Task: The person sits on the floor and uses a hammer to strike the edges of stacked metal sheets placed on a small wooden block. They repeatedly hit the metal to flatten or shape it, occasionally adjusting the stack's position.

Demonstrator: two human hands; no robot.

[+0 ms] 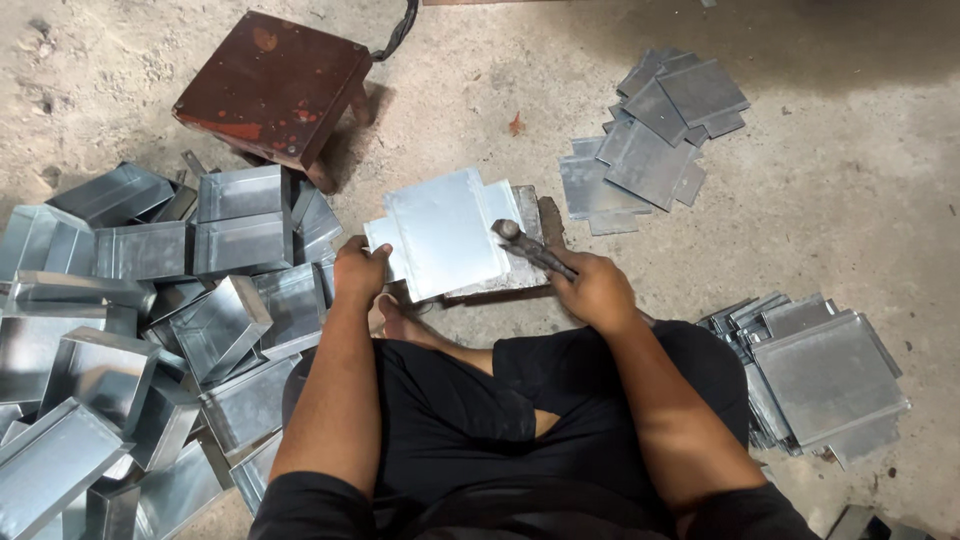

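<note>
A flat, shiny sheet-metal blank (440,235) lies on a dark metal block (530,270) on the floor in front of my crossed legs. My left hand (358,272) grips the blank's near left edge. My right hand (597,290) is closed round the handle of a hammer (530,247). The hammer's head rests on the blank's right side.
Several folded sheet-metal boxes (215,325) are piled at my left. Flat cut blanks lie stacked at the far right (655,140) and at my near right (825,375). A small rusty red stool (275,85) stands at the far left on the concrete floor.
</note>
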